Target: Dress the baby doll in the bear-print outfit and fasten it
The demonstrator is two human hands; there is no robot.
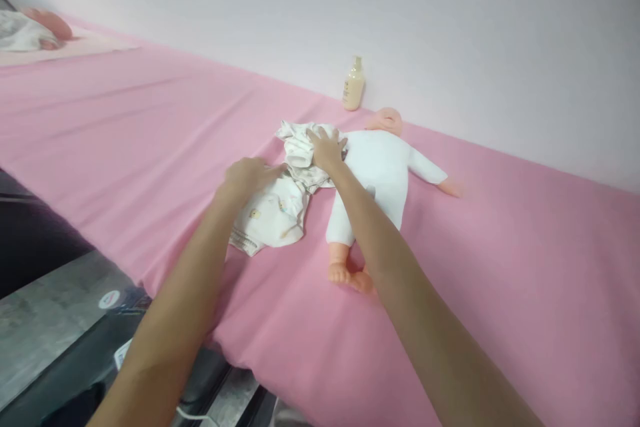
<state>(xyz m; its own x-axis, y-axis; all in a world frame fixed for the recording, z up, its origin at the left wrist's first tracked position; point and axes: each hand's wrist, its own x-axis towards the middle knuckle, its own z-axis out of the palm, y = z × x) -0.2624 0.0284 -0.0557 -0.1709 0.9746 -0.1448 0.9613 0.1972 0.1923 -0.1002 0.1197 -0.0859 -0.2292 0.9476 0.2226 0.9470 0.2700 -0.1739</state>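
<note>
A baby doll (380,170) in a white bodysuit lies on its back on the pink sheet (500,267), head toward the wall. Beside it to the left lies a crumpled white printed baby garment (273,213). My left hand (247,177) rests on top of this garment, its fingers blurred by motion. My right hand (327,149) presses on the bunched upper part of the cloth (300,147), next to the doll's shoulder, fingers curled into the fabric.
A cream lotion bottle (353,85) stands against the white wall behind the doll. Far left, another doll's head (47,23) and white cloth lie on a pale mat. The bed edge drops to a dark floor (45,307) at the lower left.
</note>
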